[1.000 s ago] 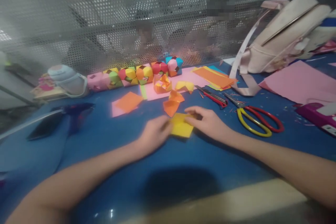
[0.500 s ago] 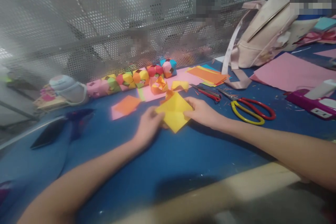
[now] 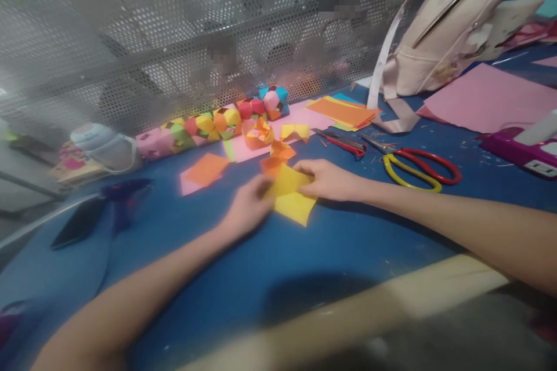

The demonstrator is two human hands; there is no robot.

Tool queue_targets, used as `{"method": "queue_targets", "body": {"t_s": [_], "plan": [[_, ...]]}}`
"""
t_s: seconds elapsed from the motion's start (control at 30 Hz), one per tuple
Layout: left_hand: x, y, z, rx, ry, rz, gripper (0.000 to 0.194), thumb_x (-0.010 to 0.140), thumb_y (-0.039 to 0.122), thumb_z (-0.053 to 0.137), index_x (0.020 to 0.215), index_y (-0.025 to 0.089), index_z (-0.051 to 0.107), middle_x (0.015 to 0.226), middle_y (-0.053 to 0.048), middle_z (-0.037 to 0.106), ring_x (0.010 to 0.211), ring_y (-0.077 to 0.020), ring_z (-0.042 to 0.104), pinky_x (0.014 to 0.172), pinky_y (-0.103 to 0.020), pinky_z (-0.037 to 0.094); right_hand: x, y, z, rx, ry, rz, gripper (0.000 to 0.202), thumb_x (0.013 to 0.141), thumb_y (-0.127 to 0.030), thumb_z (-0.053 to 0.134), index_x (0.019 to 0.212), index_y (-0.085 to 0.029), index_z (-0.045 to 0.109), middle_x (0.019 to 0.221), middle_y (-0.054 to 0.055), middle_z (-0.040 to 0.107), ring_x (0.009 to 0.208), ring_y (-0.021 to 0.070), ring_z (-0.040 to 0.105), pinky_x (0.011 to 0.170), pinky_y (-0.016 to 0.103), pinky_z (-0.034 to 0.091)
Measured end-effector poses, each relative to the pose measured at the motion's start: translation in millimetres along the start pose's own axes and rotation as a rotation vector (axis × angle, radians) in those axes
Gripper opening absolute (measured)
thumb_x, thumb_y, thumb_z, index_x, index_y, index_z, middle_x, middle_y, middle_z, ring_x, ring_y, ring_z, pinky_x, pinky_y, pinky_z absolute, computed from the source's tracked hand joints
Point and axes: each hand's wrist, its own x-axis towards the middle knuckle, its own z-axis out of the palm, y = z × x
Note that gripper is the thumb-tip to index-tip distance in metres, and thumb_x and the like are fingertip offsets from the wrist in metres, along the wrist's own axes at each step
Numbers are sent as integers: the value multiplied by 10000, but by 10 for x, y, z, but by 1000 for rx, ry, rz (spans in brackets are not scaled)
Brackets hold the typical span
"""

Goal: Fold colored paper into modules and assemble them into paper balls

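Note:
A creased yellow paper (image 3: 296, 203) is held between both hands above the blue table. My left hand (image 3: 250, 203) is closed on its left edge, the fingertips blurred. On the upper right edge, my right hand (image 3: 326, 181) pinches the sheet with thumb and fingers. Just behind the sheet lie folded orange pieces (image 3: 281, 152). Beyond them are an orange-yellow folded shape (image 3: 258, 133) and a small yellow folded piece (image 3: 295, 132), both on pink paper.
Folded paper balls (image 3: 226, 122) line the mesh partition. Scissors (image 3: 418, 168), red-handled snips (image 3: 346, 145), a purple glue gun (image 3: 517, 148) and a pale bag (image 3: 435, 40) lie right. A phone (image 3: 78, 223) and a dark glue gun (image 3: 128, 191) are left.
The yellow paper has turned and tilted in my hands, its lower corner now pointing more to the right. More of the orange pieces behind it shows. The camera view has shifted slightly.

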Motion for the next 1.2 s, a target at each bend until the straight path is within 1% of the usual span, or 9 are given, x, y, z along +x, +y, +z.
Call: {"method": "queue_targets", "body": {"t_s": [0.1,0.23,0.4,0.57,0.7,0.8,0.9,1.03,1.2], "plan": [[-11,-18,6,-4,-51,32,307,715,100,517,1005,167,586,1031,-60,678,971,-184,647,860,-326,514,3,19,22,-38,6,-40,404,614,-43,527,995,-145,616,985,42,683,846,172,627,731,255,484],[-26,-14,5,61,-76,49,323,712,64,491,995,182,594,1053,-59,689,985,-192,660,897,-345,509,7,85,43,-60,-44,-103,475,621,-32,502,1059,-178,612,963,24,705,825,172,642,757,285,484],[-53,1,-14,180,-84,104,349,708,31,479,989,194,607,1040,-63,681,998,-198,648,889,-345,503,-13,143,18,-239,-71,-298,463,644,-25,494,1056,-197,619,934,16,726,888,187,649,882,346,417],[-94,10,-48,367,-95,178,265,760,78,495,949,206,630,947,-58,677,910,-197,632,843,-344,490,-65,171,-47,-396,-61,-409,392,684,-33,504,1015,-192,641,898,39,725,870,205,640,864,370,389],[-93,28,-48,364,-70,166,236,777,142,543,992,194,627,961,-59,678,898,-193,623,829,-323,482,-98,152,-46,-264,22,-297,357,717,-93,548,1040,-205,651,916,23,721,864,194,636,855,351,416],[-80,44,-30,242,-21,78,243,795,245,590,1029,181,611,974,-54,682,871,-186,628,796,-301,485,-91,90,-5,-53,93,-111,343,749,-159,562,1081,-186,643,881,19,699,739,163,619,695,288,460],[-75,44,-8,56,14,-16,253,815,294,583,1038,177,604,979,-51,686,850,-182,633,751,-285,492,-67,35,35,197,109,15,349,749,-173,569,1094,-167,623,792,1,667,626,123,581,570,237,437],[-81,46,6,-86,45,-97,247,808,285,588,1029,179,612,972,-52,694,849,-181,639,733,-279,501,-49,26,59,358,122,93,322,723,-174,607,1044,-165,626,755,0,662,626,123,589,545,229,437],[-78,62,6,-191,87,-157,261,758,273,631,999,173,621,994,-54,693,853,-184,647,736,-282,515,-54,37,69,379,137,121,290,701,-131,622,988,-174,638,783,9,689,660,133,620,579,240,477]]}}
